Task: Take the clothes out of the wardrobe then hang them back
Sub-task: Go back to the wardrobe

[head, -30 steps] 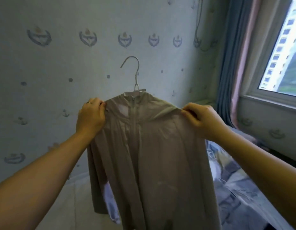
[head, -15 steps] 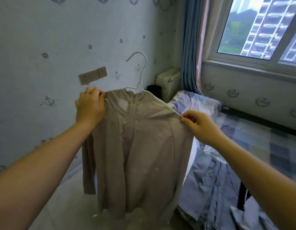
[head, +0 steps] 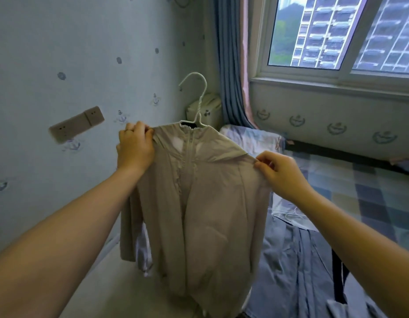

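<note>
A beige zip-up jacket (head: pixel 199 203) hangs in the air in front of me on a white wire hanger (head: pixel 197 99), whose hook points up and left. My left hand (head: pixel 134 148) grips the jacket's left shoulder, fingers curled over the fabric. At the right shoulder, my right hand (head: pixel 279 173) pinches the cloth. The jacket's front faces me and its sleeves hang down. No wardrobe is in view.
A bed with a checked cover (head: pixel 364 203) lies to the right, with grey clothing (head: pixel 297 267) spread on it. A window (head: pixel 336 35) and blue curtain (head: pixel 231 65) are behind. The wall on the left carries sockets (head: pixel 76 123). A cream box (head: pixel 204 109) stands in the corner.
My view has swung right and down, from the bare wall to the bed and window. Both hands keep their hold on the jacket's shoulders; the right shoulder now sits lower.
</note>
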`<state>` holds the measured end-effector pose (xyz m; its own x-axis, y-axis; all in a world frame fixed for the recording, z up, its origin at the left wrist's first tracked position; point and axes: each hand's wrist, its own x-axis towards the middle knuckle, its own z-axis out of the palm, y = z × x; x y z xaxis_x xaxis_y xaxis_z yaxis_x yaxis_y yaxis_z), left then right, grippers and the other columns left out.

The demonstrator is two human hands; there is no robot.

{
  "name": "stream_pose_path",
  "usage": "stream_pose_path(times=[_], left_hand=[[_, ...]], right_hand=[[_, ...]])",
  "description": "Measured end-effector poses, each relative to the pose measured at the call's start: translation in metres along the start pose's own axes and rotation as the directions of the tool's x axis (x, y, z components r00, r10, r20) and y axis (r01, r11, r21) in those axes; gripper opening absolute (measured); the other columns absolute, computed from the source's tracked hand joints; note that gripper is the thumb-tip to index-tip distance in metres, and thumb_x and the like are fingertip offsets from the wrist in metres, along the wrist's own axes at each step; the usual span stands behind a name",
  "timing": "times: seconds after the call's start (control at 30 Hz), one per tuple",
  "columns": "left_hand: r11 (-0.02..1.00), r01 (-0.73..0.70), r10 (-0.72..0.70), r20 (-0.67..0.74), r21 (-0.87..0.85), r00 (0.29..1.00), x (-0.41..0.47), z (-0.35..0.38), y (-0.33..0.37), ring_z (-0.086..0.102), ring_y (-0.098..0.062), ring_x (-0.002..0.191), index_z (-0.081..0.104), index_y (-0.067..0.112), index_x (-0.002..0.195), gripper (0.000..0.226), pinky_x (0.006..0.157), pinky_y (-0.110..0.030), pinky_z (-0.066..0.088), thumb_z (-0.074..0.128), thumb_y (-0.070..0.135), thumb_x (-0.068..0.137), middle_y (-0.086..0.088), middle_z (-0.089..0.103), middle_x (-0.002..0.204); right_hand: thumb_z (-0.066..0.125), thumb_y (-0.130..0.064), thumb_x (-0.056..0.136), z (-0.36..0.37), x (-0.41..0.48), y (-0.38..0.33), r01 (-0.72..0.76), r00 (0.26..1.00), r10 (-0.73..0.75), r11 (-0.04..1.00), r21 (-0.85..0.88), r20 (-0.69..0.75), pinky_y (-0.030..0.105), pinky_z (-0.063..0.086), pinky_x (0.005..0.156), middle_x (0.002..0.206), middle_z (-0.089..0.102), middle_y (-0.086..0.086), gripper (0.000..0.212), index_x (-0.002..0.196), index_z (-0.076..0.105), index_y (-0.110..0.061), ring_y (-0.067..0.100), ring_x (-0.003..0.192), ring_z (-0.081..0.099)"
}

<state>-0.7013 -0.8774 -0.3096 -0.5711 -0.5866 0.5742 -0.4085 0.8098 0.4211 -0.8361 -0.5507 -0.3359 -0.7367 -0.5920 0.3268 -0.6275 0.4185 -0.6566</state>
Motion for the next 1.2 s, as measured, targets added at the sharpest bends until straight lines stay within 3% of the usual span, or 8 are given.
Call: stream_pose_path(times=[0.27, 0.43, 0.57, 0.73, 0.87, 1.03, 1.2], left_hand=[[0.995, -0.02, 0.03, 0.1, -0.098, 0.995, 0.093, 0.139, 0.002, 0.051, -0.039, 0.1, 0.057, 0.01, 0.096, 0.022, 0.082, -0.047, 0.043, 0.043, 0.027, 0.102, -0.019, 0.058, 0.104], [0.985, 0.013, 0.02, 0.193, -0.17, 0.981, 0.116, 0.217, 0.003, 0.05, -0.034, 0.096, 0.058, 0.006, 0.094, 0.017, 0.079, -0.035, 0.034, 0.047, 0.016, 0.101, -0.02, 0.057, 0.099], [0.972, 0.073, 0.003, 0.321, -0.225, 0.947, 0.126, 0.276, -0.001, 0.051, -0.032, 0.095, 0.058, 0.007, 0.094, 0.015, 0.077, -0.029, 0.031, 0.048, 0.015, 0.101, -0.016, 0.054, 0.099], [0.973, 0.087, 0.023, 0.463, -0.216, 0.886, 0.123, 0.365, -0.027, 0.053, -0.037, 0.091, 0.06, 0.008, 0.093, 0.022, 0.08, -0.041, 0.043, 0.046, 0.024, 0.097, -0.018, 0.056, 0.098], [0.998, 0.039, -0.003, 0.556, -0.052, 0.831, 0.11, 0.443, -0.06, 0.053, -0.041, 0.097, 0.063, 0.013, 0.094, 0.034, 0.086, -0.047, 0.042, 0.041, 0.038, 0.092, -0.016, 0.061, 0.099], [0.997, -0.004, -0.041, 0.619, 0.072, 0.784, 0.09, 0.536, -0.093, 0.049, -0.04, 0.104, 0.067, 0.015, 0.099, 0.02, 0.087, -0.047, 0.04, 0.055, 0.03, 0.096, -0.015, 0.059, 0.112], [0.995, 0.071, -0.005, 0.707, -0.064, 0.707, 0.084, 0.62, -0.116, 0.056, -0.038, 0.1, 0.062, 0.009, 0.103, 0.018, 0.08, -0.043, 0.045, 0.05, 0.021, 0.099, -0.019, 0.057, 0.11]], right_hand=[[0.06, -0.021, 0.095, 0.009, 0.112, 0.086, -0.09, 0.995, 0.09, 0.996, -0.009, -0.053, 0.032, 0.051, 0.08, 0.091, 0.064, -0.005, 0.008, 0.099, 0.068, -0.019, 0.014, 0.085, 0.061], [0.059, -0.017, 0.096, 0.027, 0.156, 0.138, -0.181, 0.983, 0.18, 0.983, -0.034, -0.045, 0.022, 0.046, 0.074, 0.092, 0.061, -0.005, 0.008, 0.099, 0.067, -0.019, 0.013, 0.085, 0.058], [0.061, -0.014, 0.094, 0.052, 0.175, 0.182, -0.293, 0.955, 0.29, 0.955, -0.05, -0.066, 0.034, 0.051, 0.076, 0.089, 0.063, -0.002, 0.008, 0.093, 0.069, -0.017, 0.015, 0.081, 0.057], [0.063, -0.014, 0.091, 0.103, 0.188, 0.245, -0.436, 0.9, 0.428, 0.883, -0.173, -0.08, 0.043, 0.047, 0.079, 0.089, 0.064, 0.0, 0.009, 0.089, 0.071, -0.018, 0.024, 0.087, 0.057], [0.063, -0.021, 0.09, 0.156, 0.195, 0.296, -0.513, 0.844, 0.532, 0.768, -0.383, -0.066, 0.037, 0.035, 0.075, 0.091, 0.067, -0.001, 0.01, 0.091, 0.073, -0.022, 0.03, 0.091, 0.055], [0.056, -0.011, 0.091, 0.226, 0.207, 0.362, -0.651, 0.73, 0.683, 0.687, -0.322, -0.02, 0.041, 0.049, 0.075, 0.095, 0.064, 0.007, 0.014, 0.094, 0.07, -0.014, 0.031, 0.088, 0.059], [0.049, -0.009, 0.093, 0.28, 0.229, 0.42, -0.737, 0.642, 0.765, 0.599, -0.312, -0.046, 0.04, 0.047, 0.082, 0.106, 0.061, 0.014, 0.022, 0.105, 0.068, -0.008, 0.034, 0.1, 0.058]])
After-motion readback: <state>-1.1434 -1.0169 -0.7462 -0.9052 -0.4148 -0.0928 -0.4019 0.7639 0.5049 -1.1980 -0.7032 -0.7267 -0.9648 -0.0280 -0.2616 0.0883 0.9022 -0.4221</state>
